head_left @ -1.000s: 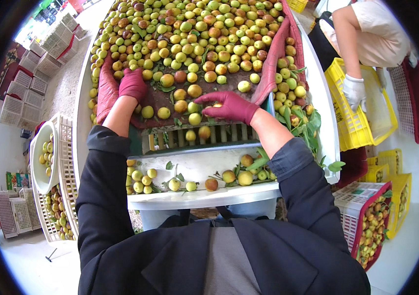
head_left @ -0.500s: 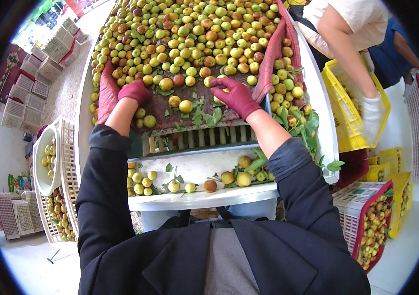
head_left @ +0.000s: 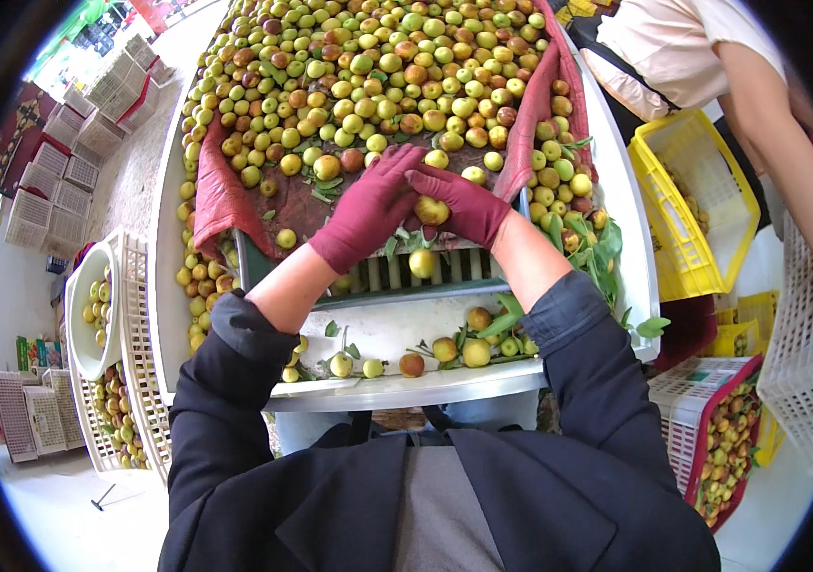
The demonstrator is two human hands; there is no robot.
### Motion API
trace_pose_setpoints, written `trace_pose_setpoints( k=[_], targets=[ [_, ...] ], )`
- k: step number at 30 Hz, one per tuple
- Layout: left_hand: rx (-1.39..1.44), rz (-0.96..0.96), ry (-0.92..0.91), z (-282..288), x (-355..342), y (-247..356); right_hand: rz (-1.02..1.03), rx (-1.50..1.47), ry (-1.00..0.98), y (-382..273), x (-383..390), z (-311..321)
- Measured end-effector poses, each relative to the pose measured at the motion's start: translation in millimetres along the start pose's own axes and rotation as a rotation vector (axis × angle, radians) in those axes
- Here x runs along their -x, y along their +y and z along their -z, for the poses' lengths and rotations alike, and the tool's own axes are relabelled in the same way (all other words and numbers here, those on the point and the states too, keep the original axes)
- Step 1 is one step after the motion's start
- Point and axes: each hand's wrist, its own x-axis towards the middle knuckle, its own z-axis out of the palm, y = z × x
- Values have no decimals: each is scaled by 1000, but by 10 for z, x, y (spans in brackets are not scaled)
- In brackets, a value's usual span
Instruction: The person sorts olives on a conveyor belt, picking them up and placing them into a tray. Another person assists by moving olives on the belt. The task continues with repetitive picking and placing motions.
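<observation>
Both my hands wear maroon gloves and meet over the near end of the sorting table. My left hand [head_left: 370, 205] lies flat and slanted, fingers stretched toward the right hand. My right hand [head_left: 468, 202] curls around a yellow-green jujube [head_left: 432, 210], its fingers partly hidden under the fruit. Another jujube [head_left: 423, 263] sits just below, over the slatted grate [head_left: 387, 274]. Beyond my hands a deep heap of green and reddish jujubes [head_left: 359, 71] covers the table. Red cloth [head_left: 225, 195] borders the heap on the left, and more red cloth [head_left: 530, 124] on the right.
Loose jujubes and leaves [head_left: 507, 324] lie along the white tray's front lip [head_left: 406, 389]. At right, a person's arm [head_left: 773, 133] reaches down past a yellow crate [head_left: 692, 267]. A white bucket [head_left: 78, 329] and crates stand left; a fruit-filled crate [head_left: 697, 386] stands lower right.
My left hand has moved right from the left cloth to meet my right hand, which came slightly nearer. Fruit and leaves shifted toward the grate. The person at right has moved their arm rightward.
</observation>
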Motion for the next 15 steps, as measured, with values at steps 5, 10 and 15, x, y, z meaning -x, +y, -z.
trace_pose_setpoints(
  k=[5, 10, 15],
  targets=[
    [-651, 103, 16, 249, -154, -344, 9, -142, 79, 12, -106, 192],
    [-735, 384, -136, 279, 275, -630, 77, -265, 309, 74, -141, 258],
    [-418, 218, -266, 277, 306, -185, 106, -271, 467, 104, -151, 359]
  ],
)
